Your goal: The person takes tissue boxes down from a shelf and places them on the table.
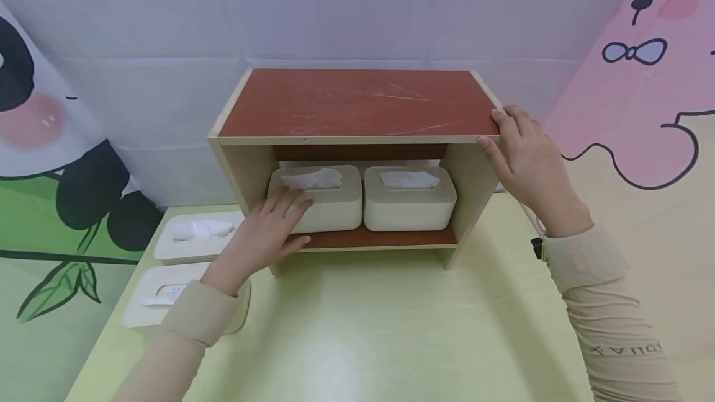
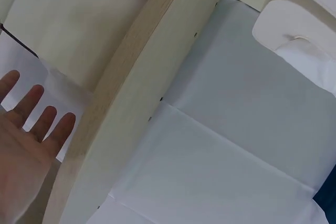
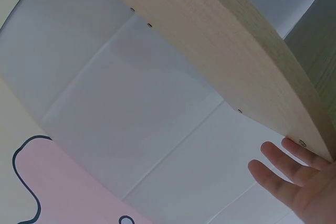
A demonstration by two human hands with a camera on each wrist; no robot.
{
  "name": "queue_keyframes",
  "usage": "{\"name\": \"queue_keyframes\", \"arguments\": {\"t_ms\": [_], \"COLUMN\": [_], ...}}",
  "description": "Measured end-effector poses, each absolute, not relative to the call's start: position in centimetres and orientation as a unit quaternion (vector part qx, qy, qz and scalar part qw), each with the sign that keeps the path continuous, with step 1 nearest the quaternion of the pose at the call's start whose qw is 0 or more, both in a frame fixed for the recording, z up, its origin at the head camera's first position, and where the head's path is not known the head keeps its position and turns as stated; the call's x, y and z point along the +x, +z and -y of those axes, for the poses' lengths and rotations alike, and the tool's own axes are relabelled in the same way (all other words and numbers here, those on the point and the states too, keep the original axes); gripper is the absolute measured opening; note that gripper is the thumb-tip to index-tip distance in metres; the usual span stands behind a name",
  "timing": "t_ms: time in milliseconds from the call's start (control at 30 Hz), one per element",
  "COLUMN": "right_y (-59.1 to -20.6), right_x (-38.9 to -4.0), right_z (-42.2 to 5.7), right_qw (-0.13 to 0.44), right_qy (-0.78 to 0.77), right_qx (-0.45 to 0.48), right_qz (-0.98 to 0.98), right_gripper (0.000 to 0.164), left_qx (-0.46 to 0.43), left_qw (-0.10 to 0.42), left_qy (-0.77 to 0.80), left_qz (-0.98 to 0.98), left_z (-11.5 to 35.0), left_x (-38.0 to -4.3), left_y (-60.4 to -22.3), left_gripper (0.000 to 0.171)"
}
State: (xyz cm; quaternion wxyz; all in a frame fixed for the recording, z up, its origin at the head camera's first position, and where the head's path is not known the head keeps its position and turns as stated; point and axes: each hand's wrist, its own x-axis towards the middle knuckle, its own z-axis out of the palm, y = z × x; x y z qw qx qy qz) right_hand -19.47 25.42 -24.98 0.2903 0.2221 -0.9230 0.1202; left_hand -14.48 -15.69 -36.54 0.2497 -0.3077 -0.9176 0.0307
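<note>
A small wooden shelf (image 1: pixel 357 107) with a red-brown top stands in the middle of the head view. Two cream tissue boxes sit side by side inside: the left tissue box (image 1: pixel 335 213) and the right tissue box (image 1: pixel 410 213), white tissue poking from each. My left hand (image 1: pixel 262 234) reaches in at the left, its spread fingers over the front of the left tissue box; contact is hard to judge. At the top right corner of the shelf rests my right hand (image 1: pixel 533 169), thumb at the front edge. Its other fingers stretch along the outer side in the right wrist view.
Two more tissue boxes stand on the table left of the shelf, a rear box (image 1: pixel 167 247) and a front box (image 1: pixel 142 312) partly behind my left forearm. A pale green table (image 1: pixel 391 327) extends before the shelf. Printed cloth (image 1: pixel 357 11) hangs behind.
</note>
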Motion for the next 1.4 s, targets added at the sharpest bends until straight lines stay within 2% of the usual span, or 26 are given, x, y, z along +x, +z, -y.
{"name": "queue_keyframes", "arguments": {"t_ms": [367,633,800,1067,1167,1400], "right_y": [-25.0,-25.1,-25.1,-25.0,-24.9,-24.7], "right_x": [-19.6,-19.7,-19.7,-19.6,-19.6,-19.5], "right_z": [-25.5,-25.4,-25.4,-25.4,-25.4,-25.4], "right_qw": [0.289,0.285,0.287,0.284,0.284,0.279], "right_qy": [0.119,0.119,0.117,0.116,0.115,0.116], "right_qx": [0.225,0.223,0.223,0.221,0.221,0.219], "right_qz": [0.923,0.924,0.924,0.926,0.926,0.928], "right_gripper": [0.05,0.051,0.051,0.05,0.05,0.051], "left_qx": [-0.243,-0.227,-0.204,-0.135,-0.123,-0.129], "left_qw": [0.224,0.18,0.119,-0.008,-0.032,-0.047], "left_qy": [0.031,0.008,-0.033,-0.05,-0.062,-0.072], "left_qz": [0.943,0.957,0.971,0.99,0.99,0.988], "left_z": [15.1,14.7,14.4,14.2,14.2,14.4], "left_x": [-17.5,-18.9,-19.6,-21.1,-21.5,-22.5], "left_y": [-35.4,-35.3,-34.8,-33.7,-33.5,-33.5], "left_gripper": [0.097,0.097,0.099,0.12,0.121,0.119]}}
